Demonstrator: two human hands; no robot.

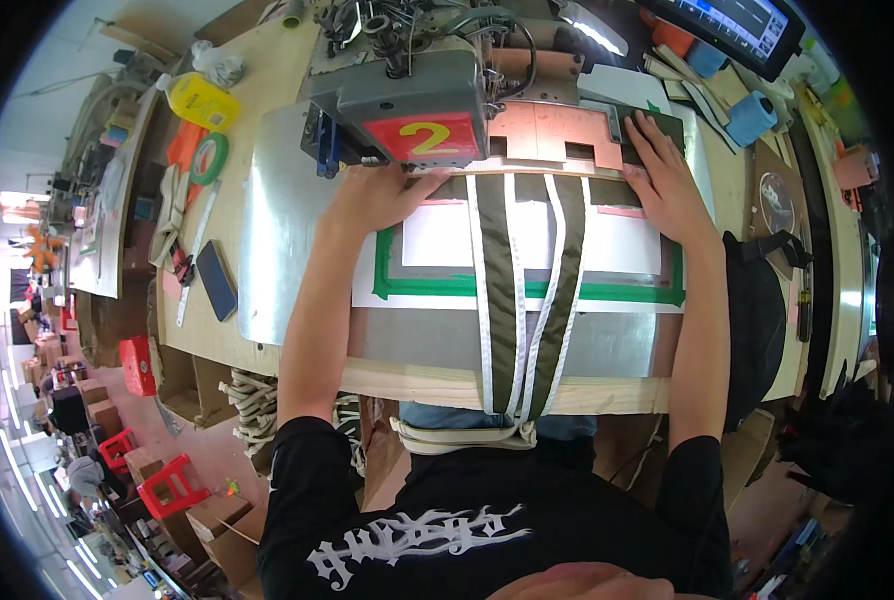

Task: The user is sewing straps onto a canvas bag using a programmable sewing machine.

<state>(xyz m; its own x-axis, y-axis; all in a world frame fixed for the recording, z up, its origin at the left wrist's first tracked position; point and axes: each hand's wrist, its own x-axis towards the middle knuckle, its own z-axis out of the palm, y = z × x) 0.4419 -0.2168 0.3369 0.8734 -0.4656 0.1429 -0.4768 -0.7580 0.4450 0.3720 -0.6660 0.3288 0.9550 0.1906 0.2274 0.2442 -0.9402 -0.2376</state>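
Pale wooden table (407,383) is bearing everything. At left, the left hand (379,200) is curving beside an olive band (605,190), its grip unclear; farther right, white-edged olive straps (497,270) are trailing to the near edge; the right hand (664,182) is lying spread, gripping nothing, seemingly steadying the band.

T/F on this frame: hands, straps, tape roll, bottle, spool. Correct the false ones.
1. The left hand is left of the white-edged olive straps, the right hand right of them. True.
2. The tape roll lies beside the right hand. False: it lies at upper left, beyond the left forearm.
3. Both straps cross over the green tape border. True.
4. The bottle is blue. False: it is yellow.
5. The right hand holds the blue spool. False: the spool stands apart, farther right.
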